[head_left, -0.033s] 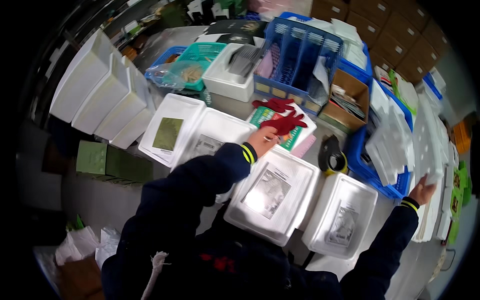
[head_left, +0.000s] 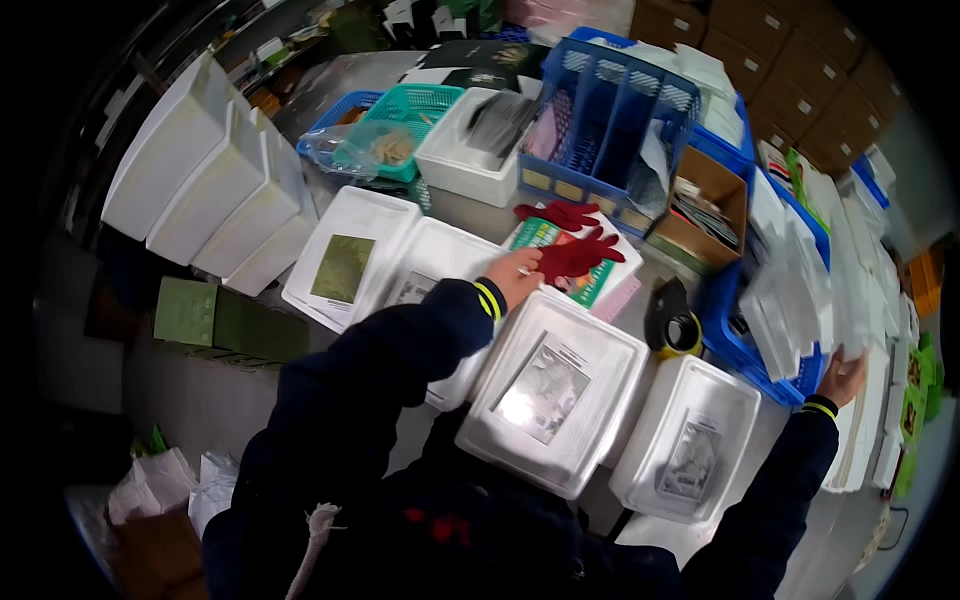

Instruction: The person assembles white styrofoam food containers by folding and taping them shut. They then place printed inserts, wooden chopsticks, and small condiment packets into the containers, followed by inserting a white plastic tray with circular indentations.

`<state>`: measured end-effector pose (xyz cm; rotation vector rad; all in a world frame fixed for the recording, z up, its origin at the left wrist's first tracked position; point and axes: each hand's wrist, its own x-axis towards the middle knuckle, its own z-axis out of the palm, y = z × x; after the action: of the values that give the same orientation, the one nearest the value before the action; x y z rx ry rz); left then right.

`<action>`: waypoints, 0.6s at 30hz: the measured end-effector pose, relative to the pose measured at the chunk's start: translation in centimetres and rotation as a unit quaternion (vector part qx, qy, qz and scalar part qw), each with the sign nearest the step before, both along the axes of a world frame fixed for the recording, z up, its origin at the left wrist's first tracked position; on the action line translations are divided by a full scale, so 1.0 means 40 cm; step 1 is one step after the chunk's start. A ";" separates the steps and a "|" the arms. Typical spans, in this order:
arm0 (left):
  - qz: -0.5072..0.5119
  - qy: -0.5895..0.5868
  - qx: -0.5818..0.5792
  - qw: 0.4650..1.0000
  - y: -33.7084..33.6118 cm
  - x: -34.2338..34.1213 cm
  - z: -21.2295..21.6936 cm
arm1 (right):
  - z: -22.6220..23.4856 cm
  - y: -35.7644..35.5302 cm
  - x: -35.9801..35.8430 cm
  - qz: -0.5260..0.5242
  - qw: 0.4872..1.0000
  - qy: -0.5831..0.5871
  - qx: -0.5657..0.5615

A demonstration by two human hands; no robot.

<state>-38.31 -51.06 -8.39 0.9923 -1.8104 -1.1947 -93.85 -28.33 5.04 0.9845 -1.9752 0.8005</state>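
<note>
The head-worn wide fisheye camera looks down and forward from above and behind the left hand [head_left: 515, 277] and the right hand [head_left: 842, 378], over the dark jacket [head_left: 400, 520]. It sits close enough for both sleeves [head_left: 350, 395] to loom large, yet reaches brown boxes [head_left: 748, 32] well beyond the hands.

A packing workshop — stacked brown cartons [head_left: 778, 86], white trays [head_left: 615, 385], blue rack [head_left: 608, 100].
</note>
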 end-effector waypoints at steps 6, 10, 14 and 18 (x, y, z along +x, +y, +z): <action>0.328 -0.141 -0.204 0.912 -0.385 0.483 0.027 | -0.081 -0.046 0.187 0.115 0.983 -0.008 0.144; 0.463 -0.184 -0.223 0.838 -0.667 0.790 0.022 | -0.249 0.102 0.265 0.193 0.933 -0.291 0.084; 0.297 -0.441 -0.136 0.836 -0.886 0.948 -0.060 | -0.272 0.026 0.621 0.210 0.878 -0.423 0.072; 0.078 -0.578 -0.045 0.811 -1.011 0.779 -0.084 | -0.150 0.009 0.878 0.153 0.885 -0.421 0.126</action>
<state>-7.14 -91.51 -11.75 2.0201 -2.5278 -0.3057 -58.75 -27.98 -0.96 1.2516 -2.7504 1.3361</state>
